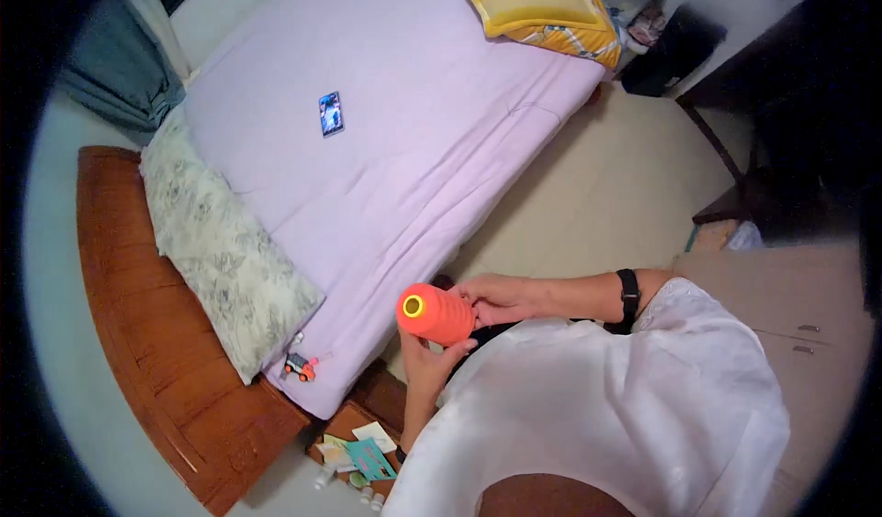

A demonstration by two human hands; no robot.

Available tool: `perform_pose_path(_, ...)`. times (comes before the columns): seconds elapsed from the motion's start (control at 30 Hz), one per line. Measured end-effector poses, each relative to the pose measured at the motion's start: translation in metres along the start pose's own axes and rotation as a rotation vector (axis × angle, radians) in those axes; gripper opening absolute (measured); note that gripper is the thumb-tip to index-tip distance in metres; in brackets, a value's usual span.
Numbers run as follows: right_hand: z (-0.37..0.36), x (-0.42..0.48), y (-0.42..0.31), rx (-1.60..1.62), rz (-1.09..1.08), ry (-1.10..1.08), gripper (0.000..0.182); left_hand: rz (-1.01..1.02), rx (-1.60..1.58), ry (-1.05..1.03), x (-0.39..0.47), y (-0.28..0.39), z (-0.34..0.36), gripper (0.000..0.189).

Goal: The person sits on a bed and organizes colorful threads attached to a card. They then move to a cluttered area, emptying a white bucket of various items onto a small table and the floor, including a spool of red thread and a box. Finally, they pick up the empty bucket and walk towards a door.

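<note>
A bright orange-red cone of thread (444,316) with a yellow-rimmed hollow core lies between my hands, its open end pointing left. My left hand (431,365) grips its lower side, with the thumb along the base end. At the wider right end, my right hand (493,296) has its bent fingers against the cone; whether they grip a loose thread end cannot be seen. Both hands are near my white top (606,393), just off the edge of the bed. A dark band sits on my right arm.
The bed has a lilac sheet (386,152), a lit phone (331,114), a floral pillow (220,248), yellow pillows (544,7) and a small toy vehicle (300,367). Papers (372,458) and small containers lie by the wooden headboard (172,379). Right of the bed is tiled floor (620,172).
</note>
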State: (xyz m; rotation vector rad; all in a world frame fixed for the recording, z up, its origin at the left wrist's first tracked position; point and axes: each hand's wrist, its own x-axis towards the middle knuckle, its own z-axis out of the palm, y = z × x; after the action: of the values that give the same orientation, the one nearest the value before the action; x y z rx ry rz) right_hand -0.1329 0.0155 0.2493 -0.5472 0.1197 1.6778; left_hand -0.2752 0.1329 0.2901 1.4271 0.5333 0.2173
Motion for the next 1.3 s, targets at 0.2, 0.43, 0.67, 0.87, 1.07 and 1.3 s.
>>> perform_pose_path(0.2,-0.023,0.015,-0.04,-0.31,-0.175,0.274,0.026,0.102,0.241,-0.022,0.084,0.018,-0.006,0.071)
perform_pose_path(0.43,-0.177,-0.015,-0.149,-0.72,-0.713,0.951,0.02,0.066,0.224,-0.108,0.164,-0.009,0.009,0.065)
perform_pose_path(0.67,-0.321,-0.018,-0.306,-0.707,-0.859,1.428,0.017,0.078,0.296,-0.095,0.268,-0.034,0.064,0.064)
perform_pose_path(0.87,-0.411,0.031,-0.385,-1.032,-0.77,1.555,0.025,-0.06,0.285,0.056,0.343,-0.061,0.141,0.069)
perform_pose_path(1.07,-0.461,0.045,-0.398,-1.316,-0.78,1.498,0.017,-0.122,0.317,0.07,0.392,-0.101,0.192,0.07)
perform_pose_path(1.3,-0.465,0.047,-0.404,-1.321,-0.851,1.504,0.012,-0.039,0.444,0.056,0.457,-0.164,0.206,0.069)
